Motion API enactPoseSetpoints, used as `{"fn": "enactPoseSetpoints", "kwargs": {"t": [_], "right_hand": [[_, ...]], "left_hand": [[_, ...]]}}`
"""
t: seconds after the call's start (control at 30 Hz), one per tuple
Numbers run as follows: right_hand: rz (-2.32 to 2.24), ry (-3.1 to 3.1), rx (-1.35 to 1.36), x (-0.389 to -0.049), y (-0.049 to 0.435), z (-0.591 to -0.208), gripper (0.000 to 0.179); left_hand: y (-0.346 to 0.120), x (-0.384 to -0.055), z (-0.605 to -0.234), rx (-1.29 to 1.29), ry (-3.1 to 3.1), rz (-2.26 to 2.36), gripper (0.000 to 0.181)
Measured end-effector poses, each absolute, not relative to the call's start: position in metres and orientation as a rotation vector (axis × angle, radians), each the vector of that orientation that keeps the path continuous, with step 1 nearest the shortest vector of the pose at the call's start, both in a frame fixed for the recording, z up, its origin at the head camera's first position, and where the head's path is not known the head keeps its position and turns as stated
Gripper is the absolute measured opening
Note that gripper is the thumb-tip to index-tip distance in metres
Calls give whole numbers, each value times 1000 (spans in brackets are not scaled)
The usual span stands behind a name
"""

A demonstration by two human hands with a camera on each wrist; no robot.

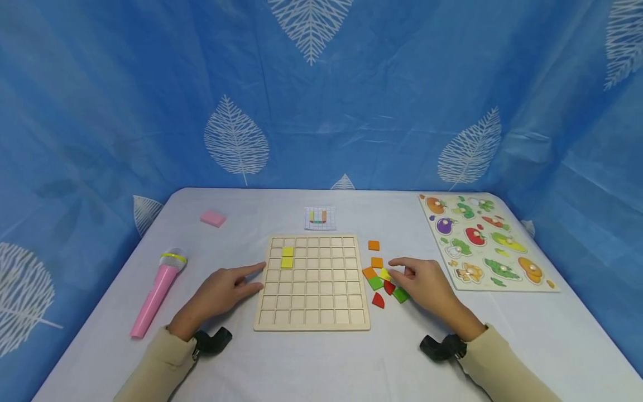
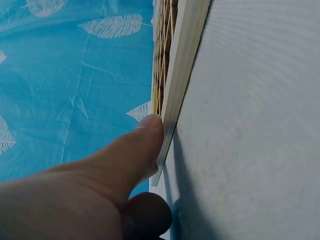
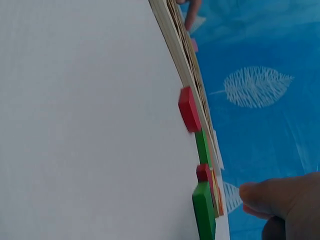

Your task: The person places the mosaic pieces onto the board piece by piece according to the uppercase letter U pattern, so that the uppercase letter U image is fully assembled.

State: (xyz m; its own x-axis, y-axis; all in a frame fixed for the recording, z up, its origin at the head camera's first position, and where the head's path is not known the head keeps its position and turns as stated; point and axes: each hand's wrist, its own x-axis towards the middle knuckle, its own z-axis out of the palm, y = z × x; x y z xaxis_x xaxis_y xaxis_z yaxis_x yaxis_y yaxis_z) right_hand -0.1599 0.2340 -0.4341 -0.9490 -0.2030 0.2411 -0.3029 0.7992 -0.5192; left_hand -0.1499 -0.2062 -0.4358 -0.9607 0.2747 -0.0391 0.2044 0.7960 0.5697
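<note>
White tabletop (image 1: 311,368). Gridded board (image 1: 313,304), two yellow squares (image 1: 287,262) upper left. Left grip (image 1: 220,290) at board's left edge; right grip (image 1: 426,283) beside loose pieces (image 1: 375,283). Card (image 1: 320,225) behind board; mic (image 1: 159,287) far left, vegetable puzzle (image 1: 489,254) right.

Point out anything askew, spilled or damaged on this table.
Nothing looks spilled or damaged. Only the loose coloured pieces right of the wooden grid board look untidy: they lie bunched at different angles, while the two yellow squares sit neatly in its cells.
</note>
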Motion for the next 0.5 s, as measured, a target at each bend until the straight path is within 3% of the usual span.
{"fn": "enactPoseSetpoints", "kwargs": {"t": [0.5], "right_hand": [[752,-2973,329,-157,240,-433,29]], "left_hand": [[-208,-150,-437,402,2861,895,55]]}}
